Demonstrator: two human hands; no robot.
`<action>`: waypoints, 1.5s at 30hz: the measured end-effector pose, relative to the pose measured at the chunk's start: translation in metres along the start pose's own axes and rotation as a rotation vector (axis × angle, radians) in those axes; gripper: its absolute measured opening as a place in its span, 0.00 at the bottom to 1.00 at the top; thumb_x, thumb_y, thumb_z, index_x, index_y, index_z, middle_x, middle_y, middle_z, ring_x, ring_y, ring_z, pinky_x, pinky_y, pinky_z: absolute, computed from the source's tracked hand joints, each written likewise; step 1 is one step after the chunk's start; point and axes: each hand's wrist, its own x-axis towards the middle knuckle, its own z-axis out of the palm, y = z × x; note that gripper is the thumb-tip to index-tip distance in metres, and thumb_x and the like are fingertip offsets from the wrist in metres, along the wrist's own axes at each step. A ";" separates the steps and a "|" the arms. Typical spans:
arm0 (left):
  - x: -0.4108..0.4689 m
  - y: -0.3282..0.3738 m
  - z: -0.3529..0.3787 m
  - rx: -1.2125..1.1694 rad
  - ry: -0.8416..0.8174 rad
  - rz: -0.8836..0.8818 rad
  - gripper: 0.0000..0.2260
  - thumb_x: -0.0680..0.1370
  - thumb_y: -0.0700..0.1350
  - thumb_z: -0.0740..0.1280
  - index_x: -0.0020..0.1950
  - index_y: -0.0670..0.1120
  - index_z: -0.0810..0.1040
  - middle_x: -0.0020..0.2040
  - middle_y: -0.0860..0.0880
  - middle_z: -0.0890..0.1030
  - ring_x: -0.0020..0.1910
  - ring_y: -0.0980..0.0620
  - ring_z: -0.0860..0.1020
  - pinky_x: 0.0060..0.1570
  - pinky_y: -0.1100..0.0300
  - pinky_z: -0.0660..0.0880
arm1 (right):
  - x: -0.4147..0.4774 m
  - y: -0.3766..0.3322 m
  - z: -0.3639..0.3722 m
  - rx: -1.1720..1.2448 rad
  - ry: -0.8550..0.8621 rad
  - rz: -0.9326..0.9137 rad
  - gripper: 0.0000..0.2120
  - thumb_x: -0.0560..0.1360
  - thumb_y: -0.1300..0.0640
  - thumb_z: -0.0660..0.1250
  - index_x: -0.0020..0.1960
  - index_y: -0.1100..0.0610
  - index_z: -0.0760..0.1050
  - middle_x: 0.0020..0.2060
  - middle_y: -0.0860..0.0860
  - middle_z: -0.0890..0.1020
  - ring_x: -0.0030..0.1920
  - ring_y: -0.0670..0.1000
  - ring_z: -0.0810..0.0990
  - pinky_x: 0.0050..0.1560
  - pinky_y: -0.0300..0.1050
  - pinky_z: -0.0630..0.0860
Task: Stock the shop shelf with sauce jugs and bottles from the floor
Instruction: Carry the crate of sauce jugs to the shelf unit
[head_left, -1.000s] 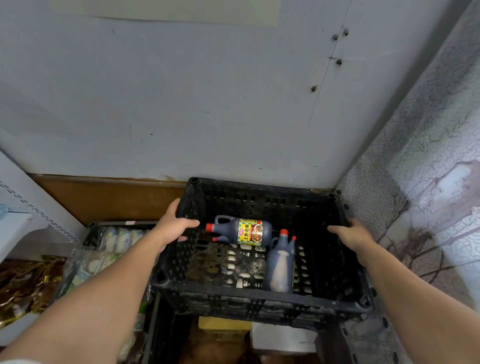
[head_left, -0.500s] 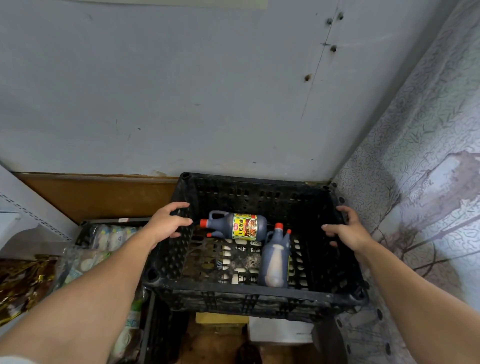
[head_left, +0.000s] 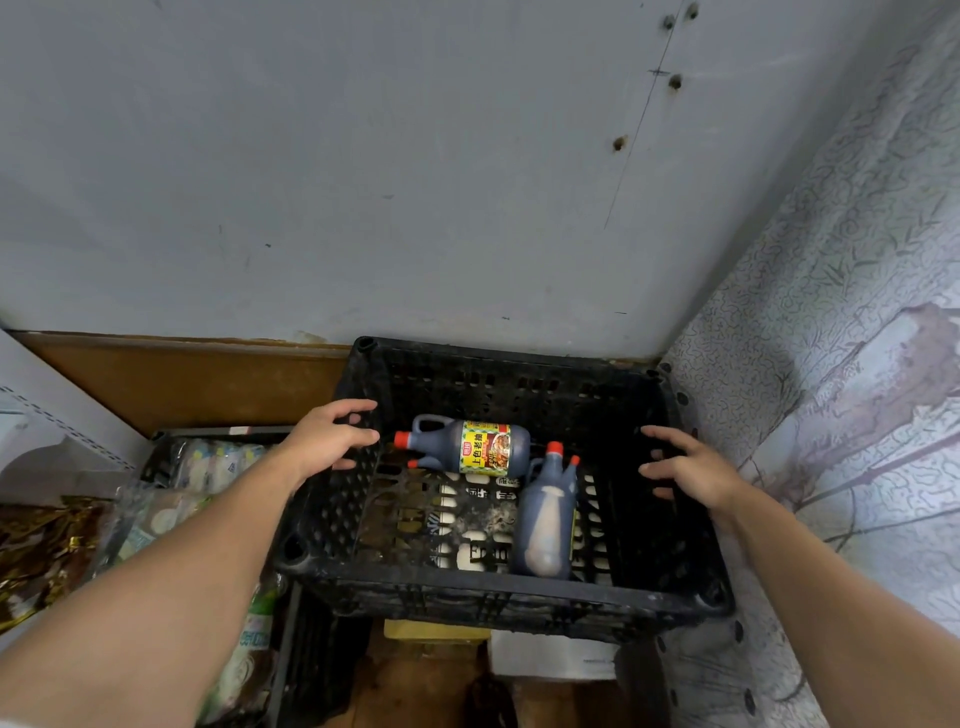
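Note:
A black slatted plastic crate (head_left: 498, 597) sits in the corner against the grey wall. Two dark sauce jugs with red caps lie on their sides in it. One jug (head_left: 467, 447) has a yellow label and lies across the back, its cap pointing left. The other jug (head_left: 545, 514) lies lengthwise at the right, cap pointing away from me. My left hand (head_left: 330, 441) is at the crate's left rim with its fingers spread. Fingers also apart, my right hand (head_left: 691, 467) hovers over the crate's right wall. Neither hand holds anything.
A second dark crate (head_left: 171, 441) with packaged goods stands to the left, beside gold foil packets (head_left: 36, 551). A patterned curtain or wallpaper (head_left: 841, 364) closes the right side. Boxes (head_left: 550, 654) lie under the black crate. A wooden board (head_left: 182, 379) runs along the wall's base.
Both hands gripped the crate's side walls a second ago. Their fingers have since loosened and spread, coming off the walls. The crate looks slightly lower in view.

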 end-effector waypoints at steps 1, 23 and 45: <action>0.000 -0.002 0.000 -0.021 0.006 0.005 0.18 0.75 0.42 0.71 0.58 0.62 0.77 0.64 0.49 0.73 0.56 0.54 0.74 0.42 0.60 0.78 | 0.001 -0.002 0.000 -0.011 -0.012 0.016 0.26 0.72 0.68 0.70 0.64 0.45 0.73 0.60 0.57 0.74 0.55 0.51 0.78 0.40 0.43 0.76; -0.039 -0.005 0.009 0.069 0.110 0.049 0.20 0.75 0.47 0.72 0.65 0.56 0.75 0.69 0.49 0.71 0.63 0.50 0.71 0.44 0.60 0.73 | -0.031 -0.003 0.017 0.019 0.167 -0.071 0.20 0.72 0.61 0.72 0.62 0.50 0.77 0.49 0.55 0.81 0.41 0.48 0.75 0.37 0.43 0.71; -0.226 -0.087 -0.074 -0.114 0.406 0.006 0.12 0.74 0.50 0.73 0.57 0.55 0.79 0.54 0.52 0.80 0.50 0.55 0.78 0.37 0.60 0.74 | -0.139 -0.047 0.106 -0.144 0.004 -0.266 0.17 0.71 0.61 0.73 0.58 0.53 0.79 0.34 0.52 0.77 0.35 0.50 0.72 0.31 0.44 0.69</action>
